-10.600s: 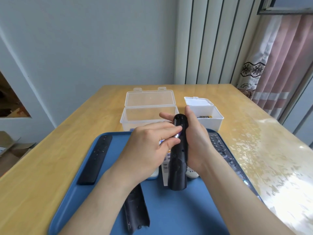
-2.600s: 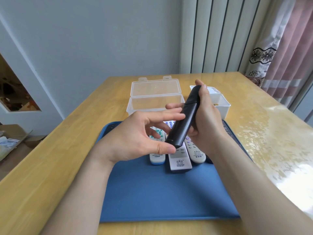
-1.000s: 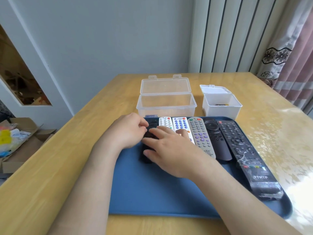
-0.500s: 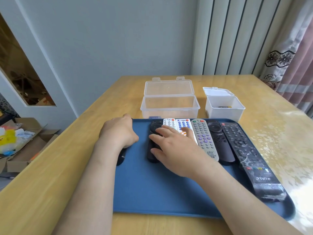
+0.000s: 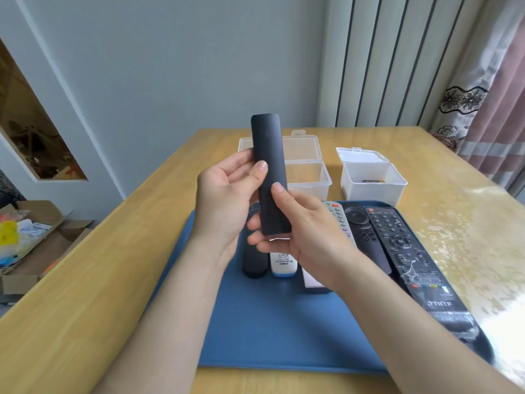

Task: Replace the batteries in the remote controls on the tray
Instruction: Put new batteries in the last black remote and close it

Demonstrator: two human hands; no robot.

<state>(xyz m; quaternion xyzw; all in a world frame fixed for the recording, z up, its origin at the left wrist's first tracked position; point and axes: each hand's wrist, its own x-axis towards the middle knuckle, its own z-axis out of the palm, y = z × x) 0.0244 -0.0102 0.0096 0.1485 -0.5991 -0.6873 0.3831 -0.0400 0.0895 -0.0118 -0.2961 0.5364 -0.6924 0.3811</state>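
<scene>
Above the far edge of the blue tray, your left hand and right hand hold the black remote upright, fingers curled round it. Thumb the back cover and slide it off evenly.

The slim black rectangular remote has a smooth matt plastic shell. The blue rectangular tray is matt plastic. The light wooden worktop carries a glossy coat, mirror-bright at the right. The clear lidded box is glossy transparent plastic; the small white lidded box, milky plastic. The long black buttoned remote wears crinkled glossy film at its near end.
</scene>
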